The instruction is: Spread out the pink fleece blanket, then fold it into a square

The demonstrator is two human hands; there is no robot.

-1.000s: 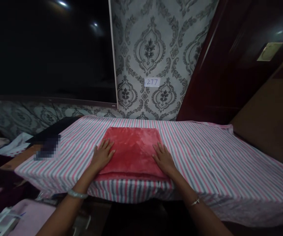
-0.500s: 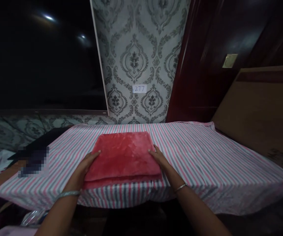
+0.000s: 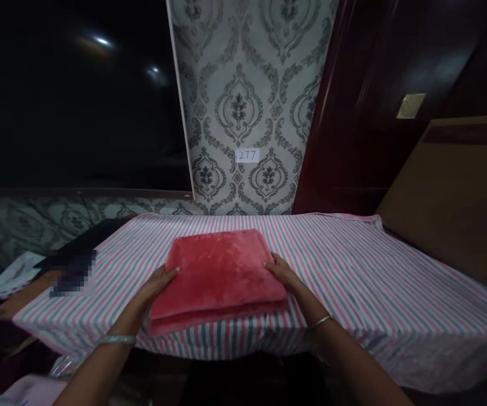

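A folded red plush cloth (image 3: 222, 273) lies near the front edge of the striped tablecloth, slightly askew, its folded layers showing along the near side. My left hand (image 3: 161, 282) grips its left side, thumb on top and the other fingers hidden beneath or behind the edge. On the opposite side, my right hand (image 3: 281, 270) holds the right edge in the same way, thumb over the top. Whether the cloth is lifted off the table I cannot tell. Each wrist wears a bangle.
The striped tablecloth (image 3: 336, 265) covers the table and hangs over its front. A cardboard box (image 3: 459, 197) stands at the right. Behind at the left is a large dark screen (image 3: 78, 113); a paper label (image 3: 247, 155) marked 277 is on the wall.
The red cloth has turned slightly, its left side coming a little nearer to me. Both hands have stayed on it. The camera view has shifted slightly left.
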